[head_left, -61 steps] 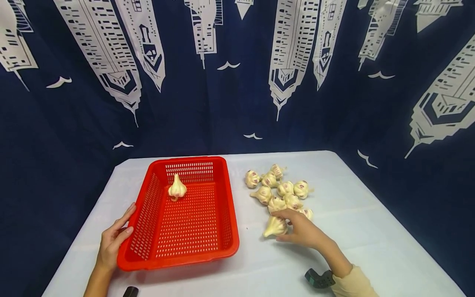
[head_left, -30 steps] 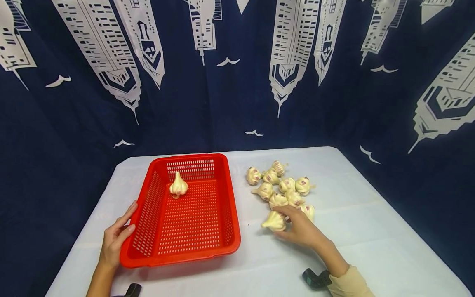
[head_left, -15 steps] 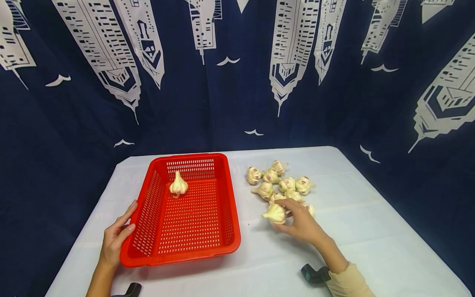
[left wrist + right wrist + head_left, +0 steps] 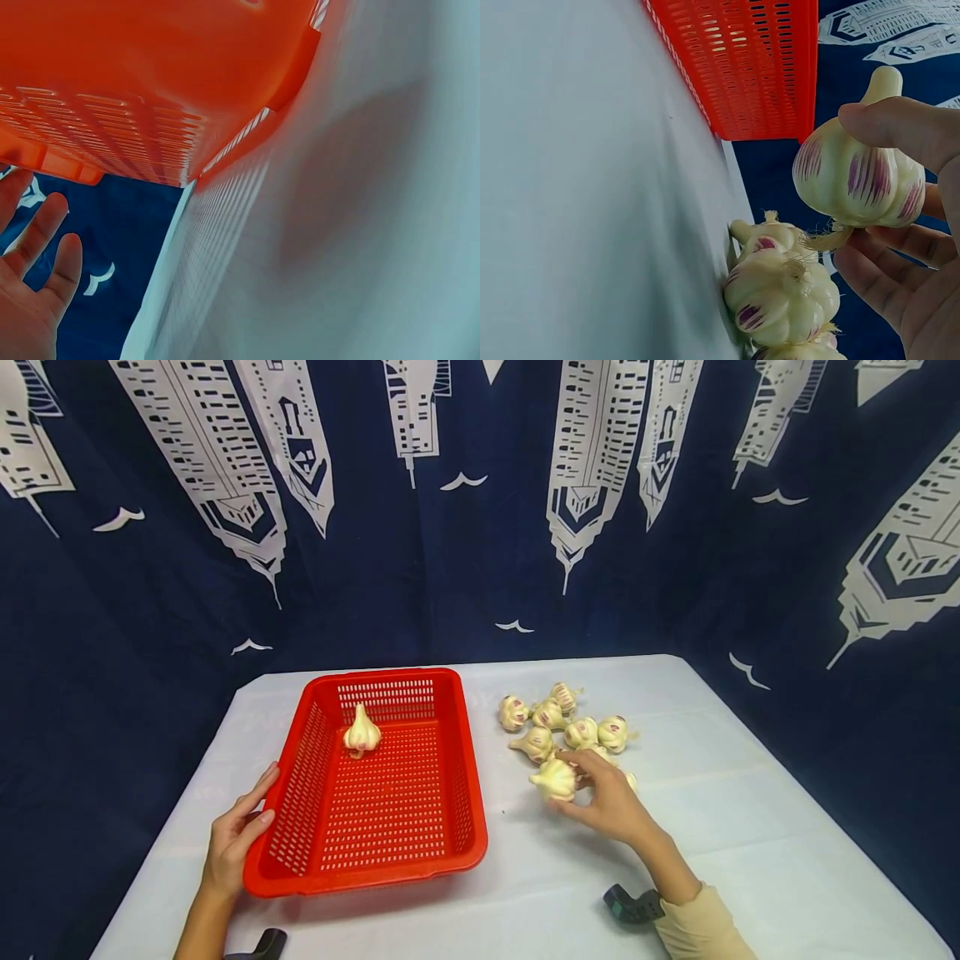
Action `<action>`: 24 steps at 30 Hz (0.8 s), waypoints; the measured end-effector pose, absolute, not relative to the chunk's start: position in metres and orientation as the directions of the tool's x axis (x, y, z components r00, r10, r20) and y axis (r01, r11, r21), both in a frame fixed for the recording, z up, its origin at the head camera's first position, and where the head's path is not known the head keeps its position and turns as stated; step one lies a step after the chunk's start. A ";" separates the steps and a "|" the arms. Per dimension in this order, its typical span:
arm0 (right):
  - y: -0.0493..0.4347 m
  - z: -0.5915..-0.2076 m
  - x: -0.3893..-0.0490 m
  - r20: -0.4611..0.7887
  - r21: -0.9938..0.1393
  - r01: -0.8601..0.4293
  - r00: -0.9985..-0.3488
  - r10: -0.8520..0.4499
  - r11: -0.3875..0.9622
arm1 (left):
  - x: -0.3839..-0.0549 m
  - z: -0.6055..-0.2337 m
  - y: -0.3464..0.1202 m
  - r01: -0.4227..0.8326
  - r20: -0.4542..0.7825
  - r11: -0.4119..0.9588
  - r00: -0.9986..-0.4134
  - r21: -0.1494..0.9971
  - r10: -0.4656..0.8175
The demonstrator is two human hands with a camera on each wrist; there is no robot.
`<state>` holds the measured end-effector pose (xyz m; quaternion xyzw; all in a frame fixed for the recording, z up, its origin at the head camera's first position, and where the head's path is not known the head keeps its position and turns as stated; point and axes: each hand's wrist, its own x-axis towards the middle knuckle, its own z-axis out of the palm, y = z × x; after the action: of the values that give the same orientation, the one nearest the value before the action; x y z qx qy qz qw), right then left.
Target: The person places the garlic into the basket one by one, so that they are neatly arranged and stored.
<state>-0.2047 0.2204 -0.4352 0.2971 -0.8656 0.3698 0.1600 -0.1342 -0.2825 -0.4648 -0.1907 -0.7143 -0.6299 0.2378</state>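
Note:
My right hand holds a garlic bulb between thumb and fingers, beside the other garlic bulbs. In the right wrist view, the thumb lies across the neck of this purple-streaked garlic bulb, roots downward. My left hand rests against the left rim of a red plastic basket, fingers extended. The left wrist view shows its spread fingers below the basket's rim; the thumb is out of that view. One garlic bulb stands upright inside the basket, near its far left corner.
Several garlic bulbs lie clustered on the white tabletop, right of the basket; my right hand partly covers some. A dark blue printed curtain hangs behind the table. Black devices are near both wrists.
The right hand has shifted slightly away from me and raised the garlic bulb toward the cluster's front, covering more bulbs behind it. The left hand and basket have stayed put.

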 end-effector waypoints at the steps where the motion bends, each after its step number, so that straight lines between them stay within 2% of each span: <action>1: 0.220 -0.434 -0.205 0.495 -0.550 -0.629 -0.775 -0.392 0.550 | -0.135 -0.465 -0.283 0.571 0.579 0.135 -0.815 0.810 -0.027; 13: 0.216 -0.424 -0.208 0.474 -0.604 -0.603 -0.797 -0.373 0.522 | -0.134 -0.462 -0.280 0.589 0.594 0.090 -0.804 0.803 -0.029; 24: 0.209 -0.417 -0.211 0.476 -0.631 -0.592 -0.806 -0.352 0.501 | -0.135 -0.464 -0.282 0.570 0.577 0.110 -0.816 0.814 -0.036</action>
<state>-0.2109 0.2094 -0.4172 0.2761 -0.8543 0.4161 0.1442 -0.1347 -0.2818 -0.4643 -0.1893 -0.7063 -0.6397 0.2368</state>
